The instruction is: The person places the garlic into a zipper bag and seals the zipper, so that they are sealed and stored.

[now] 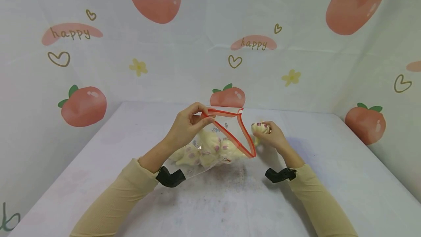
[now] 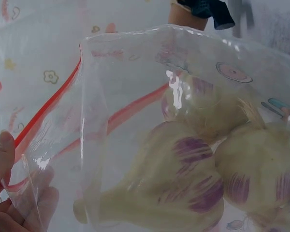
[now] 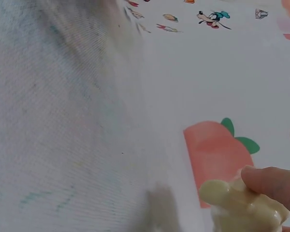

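Observation:
My left hand point(image 1: 189, 123) pinches the rim of a clear zip bag point(image 1: 231, 131) with a red seal strip, and the mouth gapes toward the right. Inside the bag lie several cream garlic bulbs point(image 2: 183, 169) with purple streaks, seen through the plastic in the left wrist view. To the right of the mouth, my right hand point(image 1: 275, 136) holds another garlic bulb point(image 1: 261, 128) above the table. In the right wrist view the thumb presses on that pale bulb point(image 3: 246, 208); most of the other fingers are out of frame.
A white cloth-covered table point(image 1: 210, 204) lies under both hands. Behind it hangs a white backdrop point(image 1: 190, 54) printed with red fruit, hearts and the word happy. A black wrist mount point(image 1: 170, 176) sits on the left forearm, and another black mount point(image 1: 280, 175) on the right.

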`<state>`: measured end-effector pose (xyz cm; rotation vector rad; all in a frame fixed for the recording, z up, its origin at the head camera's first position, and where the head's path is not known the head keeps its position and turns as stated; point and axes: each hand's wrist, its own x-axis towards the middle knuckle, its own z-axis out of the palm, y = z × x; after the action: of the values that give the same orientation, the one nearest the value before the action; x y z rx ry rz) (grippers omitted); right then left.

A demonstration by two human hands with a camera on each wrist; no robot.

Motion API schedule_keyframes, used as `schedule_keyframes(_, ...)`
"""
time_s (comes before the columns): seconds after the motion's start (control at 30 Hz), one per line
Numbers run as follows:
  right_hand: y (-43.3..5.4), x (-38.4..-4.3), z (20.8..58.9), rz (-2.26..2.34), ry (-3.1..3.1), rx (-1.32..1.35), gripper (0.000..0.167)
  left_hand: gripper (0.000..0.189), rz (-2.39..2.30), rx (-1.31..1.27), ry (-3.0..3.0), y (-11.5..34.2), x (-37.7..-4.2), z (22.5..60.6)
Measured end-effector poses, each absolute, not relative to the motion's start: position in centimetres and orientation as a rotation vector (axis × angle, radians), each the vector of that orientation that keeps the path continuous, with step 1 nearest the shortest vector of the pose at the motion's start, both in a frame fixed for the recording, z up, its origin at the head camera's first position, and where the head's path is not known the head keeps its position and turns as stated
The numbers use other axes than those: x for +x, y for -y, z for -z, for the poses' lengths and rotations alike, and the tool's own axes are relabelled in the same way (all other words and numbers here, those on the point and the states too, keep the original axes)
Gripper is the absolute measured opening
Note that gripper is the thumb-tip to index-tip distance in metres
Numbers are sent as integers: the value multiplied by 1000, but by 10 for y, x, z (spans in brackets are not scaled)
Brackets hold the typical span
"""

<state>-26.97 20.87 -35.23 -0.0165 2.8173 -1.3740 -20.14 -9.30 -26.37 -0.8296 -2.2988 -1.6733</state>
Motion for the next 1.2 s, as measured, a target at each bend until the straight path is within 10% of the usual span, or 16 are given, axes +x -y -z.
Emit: schedule_keyframes(1.2, -217, -242, 313, 1391, -2839, -126, 64, 17, 1668, -819, 2314, 92, -202, 264)
